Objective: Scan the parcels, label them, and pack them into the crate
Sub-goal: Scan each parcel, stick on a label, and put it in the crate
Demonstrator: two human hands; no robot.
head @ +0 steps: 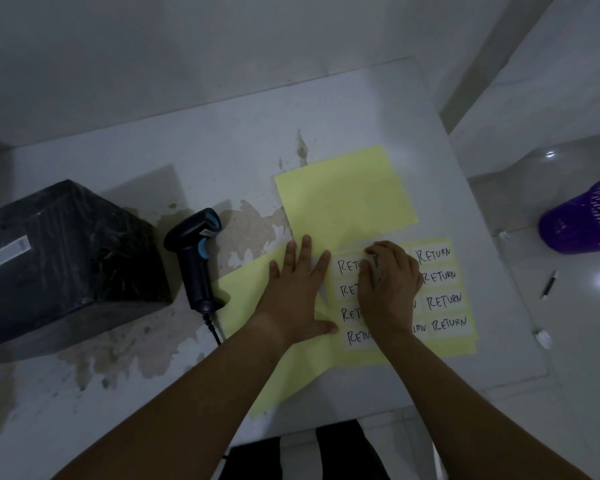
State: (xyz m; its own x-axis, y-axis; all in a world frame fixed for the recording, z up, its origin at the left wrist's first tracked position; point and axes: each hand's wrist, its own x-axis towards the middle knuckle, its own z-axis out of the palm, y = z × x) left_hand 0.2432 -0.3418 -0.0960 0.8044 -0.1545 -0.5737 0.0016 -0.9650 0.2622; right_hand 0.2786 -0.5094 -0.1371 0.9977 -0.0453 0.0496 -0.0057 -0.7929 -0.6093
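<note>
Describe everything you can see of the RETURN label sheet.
The label sheet is yellow backing paper lying flat on the white table, bearing rows of white stickers hand-lettered RETURN in black. A blank yellow sheet lies just beyond its top edge. The left hand presses flat beside its left edge; the right hand covers its middle, curled fingers picking at a top-row label.

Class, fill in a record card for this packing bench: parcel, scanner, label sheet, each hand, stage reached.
parcel: black-wrapped box at the left of the table, untouched
scanner: lies beside the parcel, not held
label sheet: yellow, handwritten RETURN labels in rows
left hand: flat, fingers straight, pressing yellow paper beside the labels
right hand: fingers curled on one label in the top row, apparently peeling it
stage: labelling under way
</note>
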